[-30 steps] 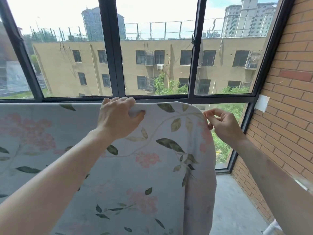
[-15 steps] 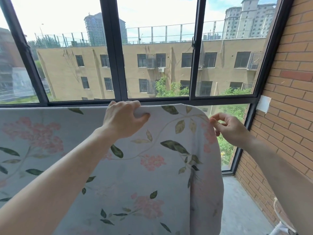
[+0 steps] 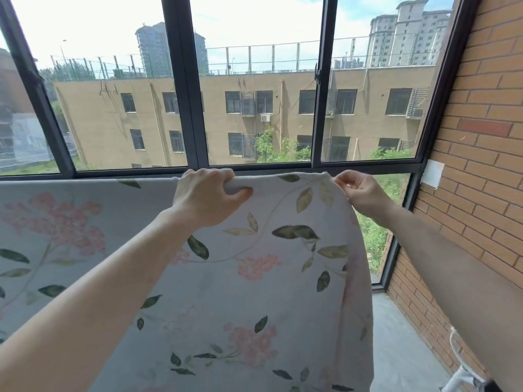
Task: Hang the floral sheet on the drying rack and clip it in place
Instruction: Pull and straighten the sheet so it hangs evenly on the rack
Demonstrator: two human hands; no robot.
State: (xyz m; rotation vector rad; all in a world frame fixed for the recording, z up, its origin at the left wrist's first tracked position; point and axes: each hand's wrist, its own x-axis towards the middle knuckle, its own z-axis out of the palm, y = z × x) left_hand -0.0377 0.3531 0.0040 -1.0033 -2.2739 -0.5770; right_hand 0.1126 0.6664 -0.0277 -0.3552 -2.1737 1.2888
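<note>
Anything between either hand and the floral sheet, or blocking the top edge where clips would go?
Nothing visible. The left hand grips the floral sheet over its top fold, and the right hand pinches its right corner. The top edge between them is bare; no clip shows. The rack itself is hidden under the cloth.

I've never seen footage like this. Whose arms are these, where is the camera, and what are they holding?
No machine here: a person wears a camera on the head, looking forward and down, so both arms reach into view. The left hand grips the top fold of a floral sheet, which is draped over a bar hidden beneath the cloth. The right hand pinches the sheet's right top corner. No clip is visible. Behind is a window, with a brick wall to the right.
</note>
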